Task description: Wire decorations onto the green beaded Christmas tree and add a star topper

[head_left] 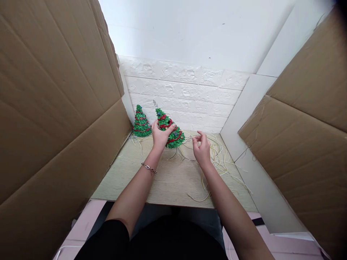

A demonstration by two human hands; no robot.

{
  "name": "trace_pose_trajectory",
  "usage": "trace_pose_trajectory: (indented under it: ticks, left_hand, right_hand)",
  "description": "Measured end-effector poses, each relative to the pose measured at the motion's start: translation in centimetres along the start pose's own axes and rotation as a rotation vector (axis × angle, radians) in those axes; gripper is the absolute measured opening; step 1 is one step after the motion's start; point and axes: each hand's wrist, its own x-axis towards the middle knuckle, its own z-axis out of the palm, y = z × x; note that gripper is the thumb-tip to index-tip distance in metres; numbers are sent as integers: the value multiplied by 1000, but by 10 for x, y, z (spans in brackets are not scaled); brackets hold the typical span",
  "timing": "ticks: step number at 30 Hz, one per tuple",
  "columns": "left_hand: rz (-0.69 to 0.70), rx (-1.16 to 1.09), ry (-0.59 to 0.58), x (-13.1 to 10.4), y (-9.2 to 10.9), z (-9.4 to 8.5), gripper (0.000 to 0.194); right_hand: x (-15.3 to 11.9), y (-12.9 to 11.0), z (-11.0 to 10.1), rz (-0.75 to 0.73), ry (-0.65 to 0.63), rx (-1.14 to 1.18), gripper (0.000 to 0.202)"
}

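My left hand is wrapped around a small green artificial Christmas tree with red garland and little ornaments. The tree tilts to the left above the table, its silvery top pointing up. Thin wires trail from its base. To the right, my right hand has curled fingers close to thin wires that run from the tree; it seems to pinch one, though the fingertips show poorly. Another glittery green tree with red garland stands upright at the back left.
A tangle of pale yellow and white wires lies on the right side of the wooden table. Cardboard panels rise at the left and right. A white brick-patterned wall closes off the back.
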Motion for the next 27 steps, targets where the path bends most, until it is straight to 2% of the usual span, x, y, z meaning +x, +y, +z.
trace_pose_trajectory:
  ticks: [5, 8, 12, 15, 19, 24, 27]
  left_hand:
    - [-56, 14, 123, 2, 11, -3, 55]
    - [-101, -66, 101, 2, 10, -2, 55]
    - [-60, -40, 84, 2, 5, -1, 55]
    - [-20, 2, 52, 1, 5, -1, 53]
    - [18, 48, 2, 0, 7, -1, 50]
    - [50, 128, -92, -2, 10, -1, 51]
    - [87, 153, -168, -4, 11, 0, 55]
  right_hand:
    - [0, 0, 2, 27, -3, 96, 30]
    - [0, 3, 4, 21, -14, 71, 34]
    - [-1, 6, 6, 40, -75, 53, 29]
    - [0, 6, 5, 59, -79, 57, 26]
    - [2, 8, 0, 5, 25, 30, 26]
    - [5, 9, -7, -52, 115, -133, 27]
    - [5, 9, -10, -111, 120, -237, 27]
